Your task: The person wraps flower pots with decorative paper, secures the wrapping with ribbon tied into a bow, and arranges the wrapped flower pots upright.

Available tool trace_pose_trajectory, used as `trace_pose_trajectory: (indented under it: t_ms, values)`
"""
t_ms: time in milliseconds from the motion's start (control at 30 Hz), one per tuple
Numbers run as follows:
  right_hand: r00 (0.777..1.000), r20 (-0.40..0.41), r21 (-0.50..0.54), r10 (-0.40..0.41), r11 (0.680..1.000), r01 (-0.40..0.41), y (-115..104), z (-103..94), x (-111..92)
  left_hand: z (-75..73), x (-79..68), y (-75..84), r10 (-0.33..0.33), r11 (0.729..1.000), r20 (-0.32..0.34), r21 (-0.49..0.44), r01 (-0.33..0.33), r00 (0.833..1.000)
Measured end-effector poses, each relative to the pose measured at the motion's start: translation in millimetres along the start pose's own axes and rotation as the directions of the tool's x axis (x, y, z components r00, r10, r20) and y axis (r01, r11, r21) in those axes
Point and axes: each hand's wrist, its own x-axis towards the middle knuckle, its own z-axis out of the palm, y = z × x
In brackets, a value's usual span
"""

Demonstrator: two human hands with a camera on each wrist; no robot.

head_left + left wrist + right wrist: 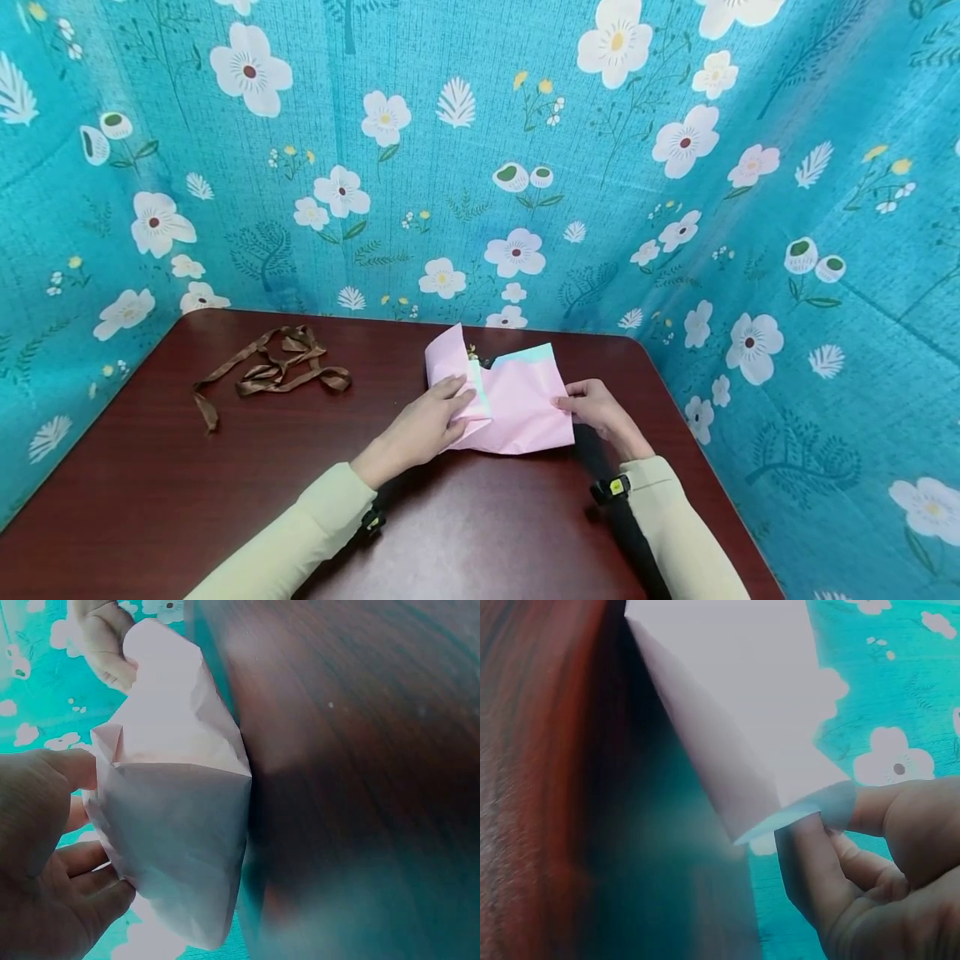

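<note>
A sheet of pink wrapping paper [525, 408] with a pale blue inner side stands partly folded near the table's far edge. My left hand [420, 425] rests on the folded left flap, its thumb and fingertips spread against the paper. In the left wrist view, the fold forms a creased packet [176, 832] beside those fingertips. At the right end of the sheet, my right hand [596, 406] pinches the edge between thumb and fingers, and the right wrist view shows that edge curling. A small gold and dark thing [472, 353] peeks out behind the paper, mostly hidden.
A brown ribbon [288, 367] lies in loose loops on the left of the dark red table [225, 492]. Behind and to the right hangs a turquoise flowered cloth [420, 200], close to the table's edges.
</note>
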Motion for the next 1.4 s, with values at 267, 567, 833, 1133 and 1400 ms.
trace_pose_trajectory:
  t_ms: [267, 567, 833, 1133, 1400]
  values:
    - [1.0, -0.017, -0.017, 0.01, 1.0, -0.011, -6.6, 0.0, -0.6, -3.5, 5.0, 6.0, 0.066, 0.991, 0.014, 0.119, -0.067, 0.998]
    - [0.999, -0.035, 0.008, -0.026, 1.0, 0.027, -9.8, -5.0, -0.1, -6.5, 8.8, 13.7, 0.089, 0.939, 0.065, 0.328, -0.106, 0.994]
    - [0.999, -0.026, 0.025, -0.036, 0.999, 0.036, -6.6, -2.3, 0.7, -7.8, 10.1, 21.5, 0.071, 0.937, 0.07, 0.338, -0.091, 0.995]
    - [0.995, -0.049, 0.074, -0.09, 0.993, 0.093, -20.2, -3.1, -2.8, -7.8, 10.8, 22.4, 0.068, 0.943, 0.053, 0.322, -0.081, 0.996]
    - [0.987, -0.062, 0.037, -0.145, 0.988, 0.148, -39.9, 2.9, -11.7, -4.9, 11.2, 22.2, 0.023, 0.95, 0.086, 0.309, -0.049, 0.996]
